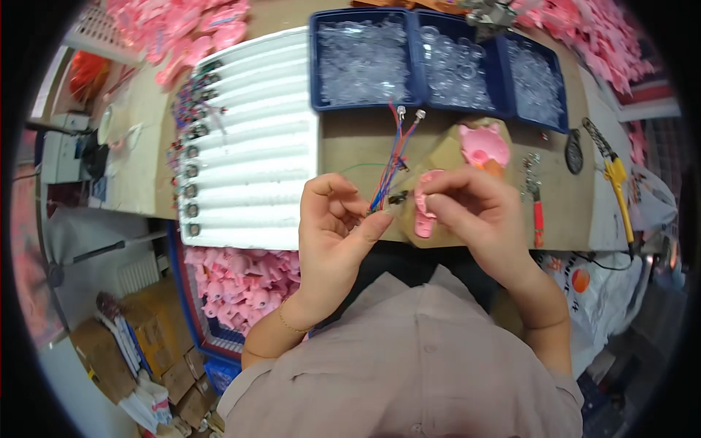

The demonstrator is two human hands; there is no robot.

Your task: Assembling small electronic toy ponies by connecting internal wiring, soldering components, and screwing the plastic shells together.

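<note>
Head view: right of white tray, left hand pinches wire bundle by its base, presumably preventing tangling; right hand at pink piece, grip cannot be told.

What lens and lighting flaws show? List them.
Head view: round black fisheye border, with the dark blue rectangular plastic bins seeming to bow; same head view: the white ridged tray nearly washed out, the brown cardboard boxes at lower left dimmer and softer.

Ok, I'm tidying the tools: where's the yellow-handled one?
In the head view, the yellow-handled tool is toward the right, to the right of the black oval piece and the red-handled tool.
</note>
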